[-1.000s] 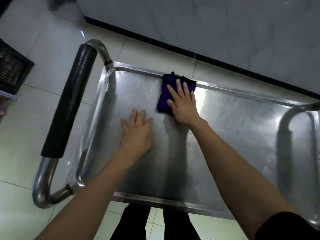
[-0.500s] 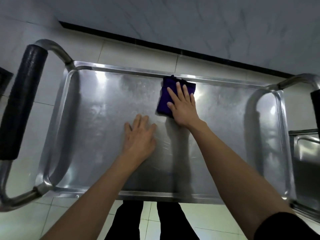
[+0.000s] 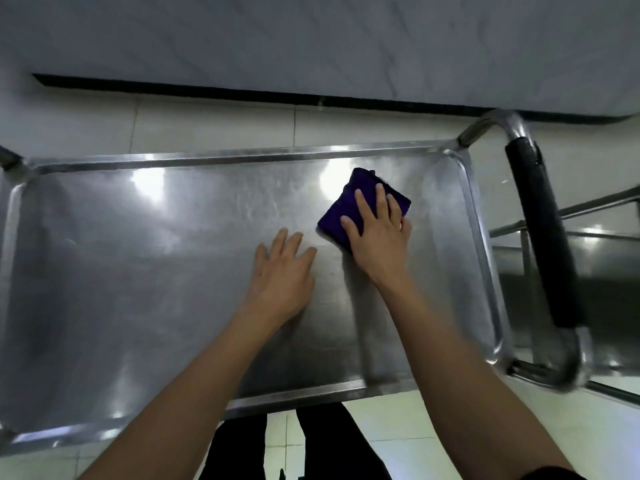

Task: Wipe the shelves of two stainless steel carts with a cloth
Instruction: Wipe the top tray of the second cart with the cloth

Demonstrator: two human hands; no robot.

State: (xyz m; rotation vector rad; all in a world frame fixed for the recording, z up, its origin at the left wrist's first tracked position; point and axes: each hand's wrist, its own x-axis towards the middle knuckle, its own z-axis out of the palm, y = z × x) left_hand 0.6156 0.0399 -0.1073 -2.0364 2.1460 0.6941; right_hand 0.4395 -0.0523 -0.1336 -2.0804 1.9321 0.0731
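Your right hand [image 3: 379,237] presses flat on purple cloth [image 3: 360,206], fingers straight, not curled round it. Cloth lies on cart top shelf [image 3: 138,254], toward 2 o'clock corner, short of rim. Your left hand [image 3: 284,275] rests flat on bare steel at 8 o'clock from cloth, fingers spread, grasping nothing. Black-padded handle [image 3: 543,233] stands at 3 o'clock; second cart [image 3: 609,258] just beyond it.

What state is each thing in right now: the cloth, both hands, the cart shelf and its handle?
Folded dark purple cloth: flat on the shelf, pressed under the right hand.
Right hand: fingers straight, pressing the cloth.
Left hand: flat on bare steel, fingers spread, holding nothing.
Stainless steel cart top shelf: level, glare patches near the far rim.
Black foam-covered cart handle: untouched.
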